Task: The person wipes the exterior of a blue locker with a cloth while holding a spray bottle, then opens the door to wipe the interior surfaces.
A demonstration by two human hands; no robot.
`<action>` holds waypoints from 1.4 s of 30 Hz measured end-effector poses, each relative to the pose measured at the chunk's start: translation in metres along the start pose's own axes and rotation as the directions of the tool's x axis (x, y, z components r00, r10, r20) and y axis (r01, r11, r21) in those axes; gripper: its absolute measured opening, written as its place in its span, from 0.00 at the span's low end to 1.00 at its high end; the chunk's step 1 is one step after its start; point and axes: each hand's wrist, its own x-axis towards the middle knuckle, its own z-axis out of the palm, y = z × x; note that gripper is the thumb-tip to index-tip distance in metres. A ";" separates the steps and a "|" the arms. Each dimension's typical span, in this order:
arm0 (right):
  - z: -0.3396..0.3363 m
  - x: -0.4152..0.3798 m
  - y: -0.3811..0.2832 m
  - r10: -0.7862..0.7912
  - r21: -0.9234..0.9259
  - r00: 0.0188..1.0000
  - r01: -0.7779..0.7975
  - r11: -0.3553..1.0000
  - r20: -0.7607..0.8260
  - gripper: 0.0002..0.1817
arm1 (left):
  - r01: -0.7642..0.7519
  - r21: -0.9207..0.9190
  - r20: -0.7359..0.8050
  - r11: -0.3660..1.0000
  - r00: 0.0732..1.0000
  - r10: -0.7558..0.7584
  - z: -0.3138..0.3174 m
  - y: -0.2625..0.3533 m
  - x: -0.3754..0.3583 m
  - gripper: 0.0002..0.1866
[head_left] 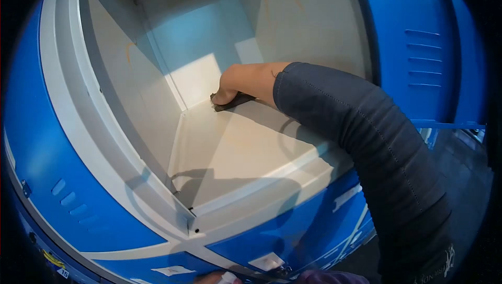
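My right hand [226, 91], on an arm in a dark grey sleeve, reaches deep into an open white locker compartment [251, 153]. Its fingers are pressed on a dark cloth [235, 102] at the back of the compartment floor. Low in the view, at the bottom edge, part of my left hand [213, 277] shows beside a small white thing [228, 277]. Most of that hand is cut off by the frame, so its grip is hidden.
A blue door with vent slots [422, 59] stands open on the right. Blue panels [68, 153] with slots lie to the left. Below the compartment are more blue doors with white labels [266, 261]. Dark floor [460, 179] shows at the right.
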 end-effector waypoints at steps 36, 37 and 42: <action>0.010 -0.119 -0.027 -0.630 0.189 0.763 0.604 0.774 0.143 0.33 | 0.046 -0.209 -0.053 0.977 0.997 -0.058 0.004 -0.016 -0.002 0.17; 0.012 -0.126 -0.024 -0.630 0.163 0.762 0.609 0.776 0.152 0.33 | 0.042 -0.205 -0.046 0.978 0.998 -0.052 0.003 -0.019 -0.002 0.17; 0.003 -0.189 -0.001 -0.773 0.212 0.626 0.745 0.633 0.105 0.32 | 0.048 -0.221 -0.059 0.974 0.996 -0.063 0.002 -0.022 -0.002 0.17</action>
